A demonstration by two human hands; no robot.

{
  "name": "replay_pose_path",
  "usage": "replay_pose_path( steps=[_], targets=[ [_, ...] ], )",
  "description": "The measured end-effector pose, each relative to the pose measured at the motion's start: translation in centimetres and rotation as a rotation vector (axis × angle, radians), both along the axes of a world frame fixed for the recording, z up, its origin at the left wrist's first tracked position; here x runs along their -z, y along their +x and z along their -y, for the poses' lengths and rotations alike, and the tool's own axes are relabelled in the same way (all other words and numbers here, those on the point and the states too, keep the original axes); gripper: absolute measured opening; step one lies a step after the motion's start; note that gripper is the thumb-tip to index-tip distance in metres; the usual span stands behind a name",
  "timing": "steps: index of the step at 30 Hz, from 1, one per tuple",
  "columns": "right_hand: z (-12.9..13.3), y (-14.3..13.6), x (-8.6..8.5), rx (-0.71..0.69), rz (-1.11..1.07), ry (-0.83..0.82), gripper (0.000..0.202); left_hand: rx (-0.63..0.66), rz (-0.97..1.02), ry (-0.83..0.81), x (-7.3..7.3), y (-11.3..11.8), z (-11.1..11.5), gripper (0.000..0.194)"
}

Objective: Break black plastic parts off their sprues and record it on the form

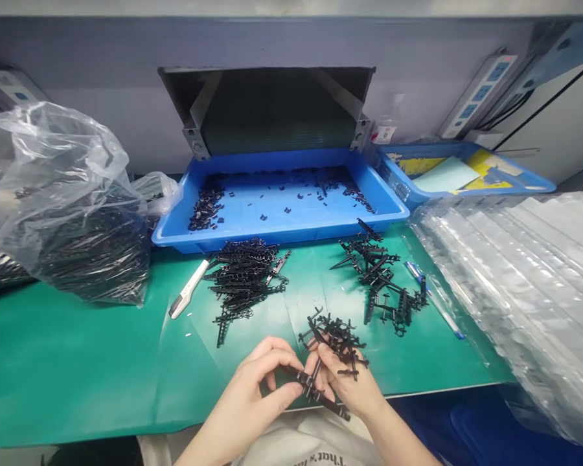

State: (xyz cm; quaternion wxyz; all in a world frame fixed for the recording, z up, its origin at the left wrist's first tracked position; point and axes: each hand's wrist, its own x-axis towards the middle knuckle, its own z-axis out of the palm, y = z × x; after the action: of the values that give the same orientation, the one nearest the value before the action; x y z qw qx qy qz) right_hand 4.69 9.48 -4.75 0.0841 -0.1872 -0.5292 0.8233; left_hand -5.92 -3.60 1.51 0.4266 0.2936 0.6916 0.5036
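Observation:
Near the front edge of the green table, my left hand pinches one end of a black plastic strip, which slants down to the right. My right hand is closed on a black plastic piece with a thin stem that meets the strip. Right behind that hand lies a small heap of black stemmed pieces, some overlapping its fingers in view. A pile of black strips sits farther back, left of centre. To the right is a loose cluster of black joined parts.
A blue tray with small black bits stands at the back. Bagged black parts fill the left side. A utility knife and a pen lie on the green table. Clear plastic trays and a blue basket are right.

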Motion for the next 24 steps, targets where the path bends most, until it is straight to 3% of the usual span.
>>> replay_pose_path(
  steps=[2,5,9,12,17,20,24],
  targets=[
    [0.1,-0.4,-0.1,-0.032,0.033,-0.234,0.034,0.047,-0.106,-0.03,-0.2,-0.5,0.1,0.004],
    [0.0,-0.6,-0.2,-0.09,0.056,-0.449,0.034,0.056,0.012,-0.023,0.0,-0.9,0.1,0.011],
    [-0.1,-0.4,0.0,-0.142,0.015,-0.49,0.032,-0.039,0.379,0.03,0.6,-0.9,0.2,0.03],
    [-0.2,-0.2,0.0,-0.173,0.022,-0.5,0.032,-0.099,0.587,0.077,0.9,-0.7,0.2,0.033],
    [-0.2,-0.2,-0.3,-0.222,0.008,-0.45,0.035,-0.054,0.809,0.137,1.1,-0.2,0.1,0.03],
    [-0.2,-0.2,-0.3,-0.266,0.005,-0.381,0.037,-0.022,0.869,0.151,1.3,0.0,0.0,0.03],
    [-0.4,-0.4,-0.3,-0.124,0.079,-0.546,0.035,-0.261,0.757,0.203,1.2,-0.1,-0.4,0.023]
  ],
)
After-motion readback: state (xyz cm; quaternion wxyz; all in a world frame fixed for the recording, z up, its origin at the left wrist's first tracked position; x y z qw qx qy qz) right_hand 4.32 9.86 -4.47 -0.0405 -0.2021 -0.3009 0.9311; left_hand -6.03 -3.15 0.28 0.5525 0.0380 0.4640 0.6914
